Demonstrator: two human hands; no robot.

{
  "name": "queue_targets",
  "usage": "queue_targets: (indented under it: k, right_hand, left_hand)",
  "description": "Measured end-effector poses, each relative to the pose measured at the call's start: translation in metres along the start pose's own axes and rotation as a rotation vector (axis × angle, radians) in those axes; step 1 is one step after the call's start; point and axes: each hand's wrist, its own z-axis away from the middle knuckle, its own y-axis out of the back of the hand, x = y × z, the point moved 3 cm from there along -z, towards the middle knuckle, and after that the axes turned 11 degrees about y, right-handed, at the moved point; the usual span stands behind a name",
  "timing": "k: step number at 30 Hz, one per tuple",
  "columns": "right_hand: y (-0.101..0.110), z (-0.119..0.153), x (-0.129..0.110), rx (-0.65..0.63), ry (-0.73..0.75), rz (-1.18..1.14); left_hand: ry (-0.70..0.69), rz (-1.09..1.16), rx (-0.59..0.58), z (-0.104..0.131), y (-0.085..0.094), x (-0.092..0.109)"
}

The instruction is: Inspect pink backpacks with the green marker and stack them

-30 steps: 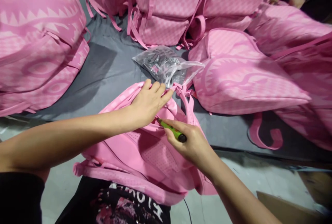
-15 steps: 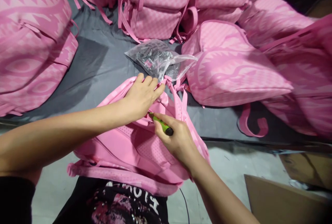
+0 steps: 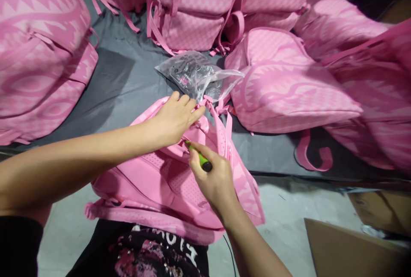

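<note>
A pink backpack (image 3: 138,183) lies across the lap and the table's edge, its dotted back and straps facing up. My left hand (image 3: 178,116) is closed on the fabric at its upper edge, fingers curled over the rim. My right hand (image 3: 213,172) grips a green tool with a black end (image 3: 204,162), its narrow tip touching the pink fabric just below my left hand. What the tip does in the fabric is too small to tell. Just beyond my left hand, a clear plastic bag (image 3: 192,73) with dark small items rests on the table.
The table (image 3: 112,71) has a dark grey cover. More pink backpacks stand at the left (image 3: 41,54), at the back (image 3: 195,24) and at the right (image 3: 289,84). A loose strap (image 3: 313,161) hangs near the front edge. Cardboard (image 3: 346,247) is at the lower right.
My right hand and forearm have shifted slightly left, and the green tool has turned a little steeper. The backpack's lower right side has spread outward slightly. My left hand stays on the upper edge.
</note>
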Motion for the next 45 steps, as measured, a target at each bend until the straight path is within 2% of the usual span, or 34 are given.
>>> queue_targets:
  k: [5, 8, 15, 18, 23, 29, 33, 37, 42, 45]
  right_hand:
    - [-0.002, 0.000, 0.000, 0.009, 0.015, -0.050]
    - [0.000, 0.000, 0.000, 0.009, 0.002, 0.047]
    - [0.000, 0.000, -0.004, 0.007, 0.041, 0.079]
    - [0.000, -0.001, -0.003, -0.036, 0.040, 0.006]
    - [0.010, 0.003, -0.004, -0.016, 0.016, 0.114]
    - [0.009, 0.020, -0.018, 0.006, 0.067, -0.061]
    - [0.000, 0.026, -0.021, 0.011, 0.105, -0.199]
    - [-0.005, 0.023, -0.020, -0.023, 0.110, -0.335]
    - [-0.004, 0.014, -0.014, -0.143, 0.108, -0.443]
    - [-0.005, 0.008, -0.011, -0.191, 0.143, -0.459]
  left_hand:
    - [0.009, 0.010, 0.034, 0.001, -0.006, 0.001]
    - [0.013, 0.010, 0.052, 0.002, -0.004, 0.001]
    - [0.014, 0.037, 0.054, 0.005, -0.004, 0.000]
    - [0.023, 0.043, 0.033, 0.005, -0.004, 0.001]
    - [0.017, 0.035, -0.042, 0.010, 0.011, -0.003]
    - [0.188, 0.029, -0.283, 0.049, 0.038, -0.024]
    - [0.239, -0.015, -0.231, 0.067, 0.042, -0.021]
    - [0.272, -0.095, -0.194, 0.067, 0.038, -0.015]
    - [0.148, -0.076, -0.205, 0.058, 0.037, -0.024]
    - [0.092, -0.052, -0.258, 0.048, 0.033, -0.032]
